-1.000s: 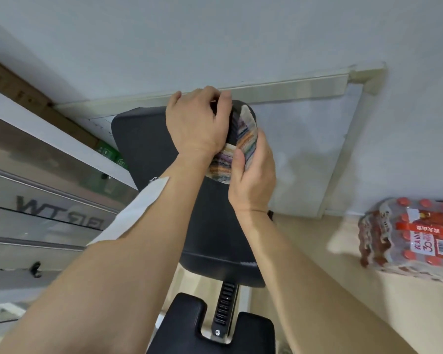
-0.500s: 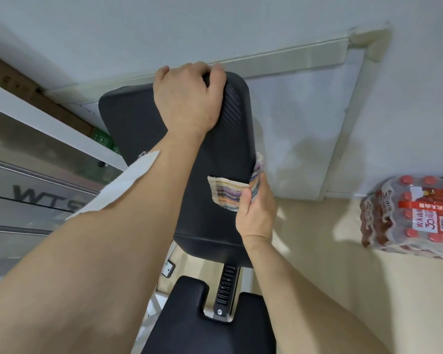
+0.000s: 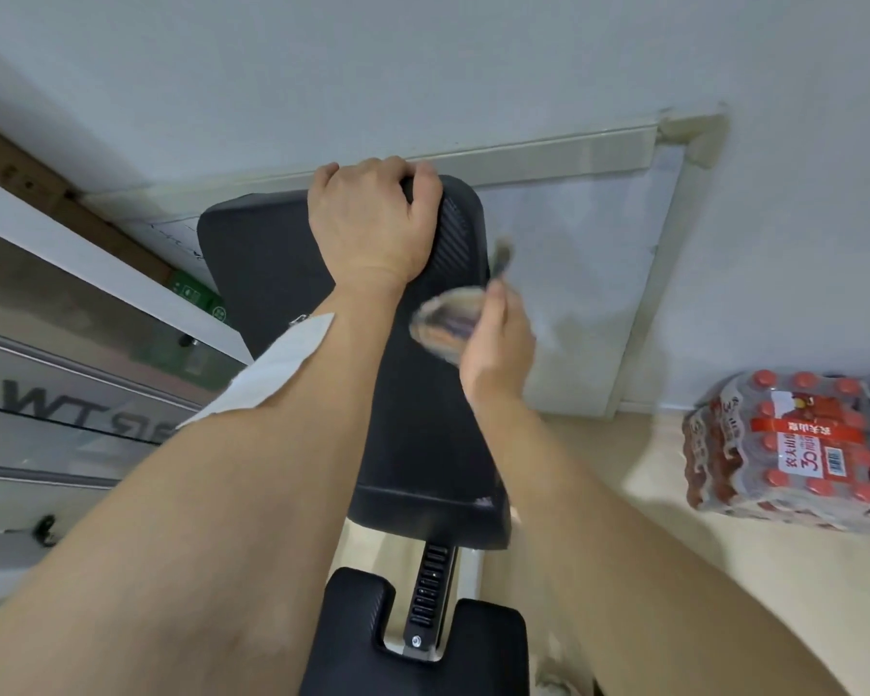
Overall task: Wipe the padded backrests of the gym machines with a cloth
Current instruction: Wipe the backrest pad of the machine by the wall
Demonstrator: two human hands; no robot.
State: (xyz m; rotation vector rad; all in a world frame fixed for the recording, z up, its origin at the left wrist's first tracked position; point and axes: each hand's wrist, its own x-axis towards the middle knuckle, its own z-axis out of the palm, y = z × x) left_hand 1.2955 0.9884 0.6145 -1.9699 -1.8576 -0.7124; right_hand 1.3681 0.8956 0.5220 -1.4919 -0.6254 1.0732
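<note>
Head view: black padded backrest [image 3: 423,394] at frame centre. Its top edge is gripped by the left hand [image 3: 370,226], fingers curled over. A blurred striped cloth [image 3: 445,321] is clutched by the right hand [image 3: 498,344] against the pad's right side. Bottled-water pack [image 3: 799,444] at right.

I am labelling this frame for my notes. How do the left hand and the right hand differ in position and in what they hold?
The left hand grips the top edge of the backrest, while the right hand holds the cloth lower down, at the backrest's right side. The left hand looks sharp; the right hand and its cloth are blurred. Both hands are bare and work on the same black backrest.
</note>
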